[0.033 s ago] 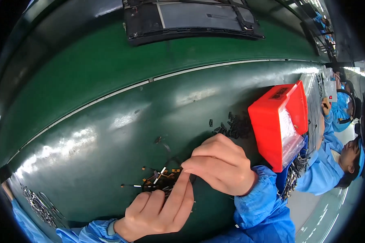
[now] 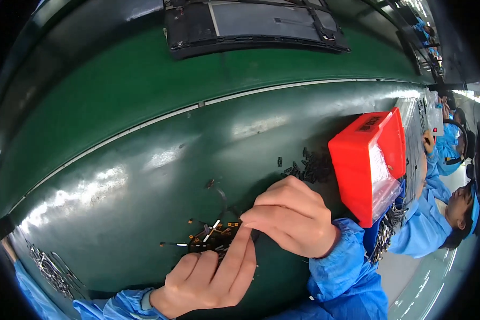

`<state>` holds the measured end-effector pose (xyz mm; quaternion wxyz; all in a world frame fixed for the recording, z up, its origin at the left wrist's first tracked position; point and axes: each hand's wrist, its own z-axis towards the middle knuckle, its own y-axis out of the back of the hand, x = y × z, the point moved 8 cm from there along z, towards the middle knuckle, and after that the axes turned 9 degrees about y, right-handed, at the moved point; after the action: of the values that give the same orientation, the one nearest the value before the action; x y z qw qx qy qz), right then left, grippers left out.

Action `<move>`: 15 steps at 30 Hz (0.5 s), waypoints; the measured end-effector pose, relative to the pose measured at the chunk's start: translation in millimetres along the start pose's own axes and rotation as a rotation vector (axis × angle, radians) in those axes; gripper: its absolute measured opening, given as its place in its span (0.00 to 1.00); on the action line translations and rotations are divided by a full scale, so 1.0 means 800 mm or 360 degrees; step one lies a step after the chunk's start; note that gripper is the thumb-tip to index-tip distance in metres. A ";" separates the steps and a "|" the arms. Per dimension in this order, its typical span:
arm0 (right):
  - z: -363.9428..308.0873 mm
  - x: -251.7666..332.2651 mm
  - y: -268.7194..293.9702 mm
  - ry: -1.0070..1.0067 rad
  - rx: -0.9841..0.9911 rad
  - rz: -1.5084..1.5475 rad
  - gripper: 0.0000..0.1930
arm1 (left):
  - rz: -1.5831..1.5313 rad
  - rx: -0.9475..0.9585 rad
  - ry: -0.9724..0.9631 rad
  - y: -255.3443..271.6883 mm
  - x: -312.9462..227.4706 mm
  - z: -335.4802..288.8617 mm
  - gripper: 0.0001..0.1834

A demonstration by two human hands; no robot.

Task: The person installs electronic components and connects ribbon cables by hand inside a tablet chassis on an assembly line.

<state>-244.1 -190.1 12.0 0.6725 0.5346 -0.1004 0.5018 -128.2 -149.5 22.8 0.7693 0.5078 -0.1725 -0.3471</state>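
Note:
My right hand [image 2: 293, 216] is closed in a pinch, thumb against fingers. Right at its fingertips meet those of my left hand [image 2: 210, 280], closed as well. What they pinch is too small and covered to make out. A thin dark strip [image 2: 222, 198] with a small brownish end runs over the table toward the fingertips; whether it is held I cannot tell. Just beyond my left hand lies a pile of small flex cables [image 2: 210, 234], black with gold-coloured and white ends, partly hidden by my fingers.
A red bin [image 2: 352, 154] with clear plastic bags stands right of my hands, beside small black parts [image 2: 312, 165]. Thin metallic pieces lie by a blue bin [image 2: 381, 234] and at the far left [image 2: 53, 272]. A black panel [image 2: 261, 29] is across the green table; co-workers sit at right.

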 end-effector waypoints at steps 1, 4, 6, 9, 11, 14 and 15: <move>0.001 0.001 0.000 0.0035 0.0010 0.0014 0.13 | 0.0002 -0.0019 -0.0002 0.002 0.000 0.000 0.05; 0.000 0.003 -0.004 0.0073 0.0012 0.0043 0.16 | -0.0071 0.0066 -0.0016 0.000 -0.002 -0.007 0.09; -0.001 -0.003 -0.006 -0.0035 0.0030 -0.0007 0.10 | -0.0072 0.0078 -0.0017 -0.001 -0.001 -0.008 0.09; 0.001 -0.001 -0.006 0.0044 0.0056 0.0022 0.15 | -0.0062 0.0089 -0.0029 -0.001 -0.001 -0.009 0.09; 0.000 0.000 -0.004 0.0058 0.0062 0.0013 0.15 | -0.0050 0.0088 -0.0036 0.001 -0.002 -0.008 0.09; -0.002 -0.002 -0.006 0.0067 0.0079 0.0007 0.15 | -0.0066 0.0128 -0.0046 -0.002 -0.003 -0.007 0.09; -0.002 -0.002 -0.006 0.0069 0.0086 0.0004 0.14 | -0.0068 0.0120 -0.0045 -0.002 -0.003 -0.007 0.09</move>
<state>-241.7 -189.2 7.0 0.6592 0.5415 -0.0729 0.5167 -126.8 -144.3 19.4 0.7395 0.5352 -0.1852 -0.3638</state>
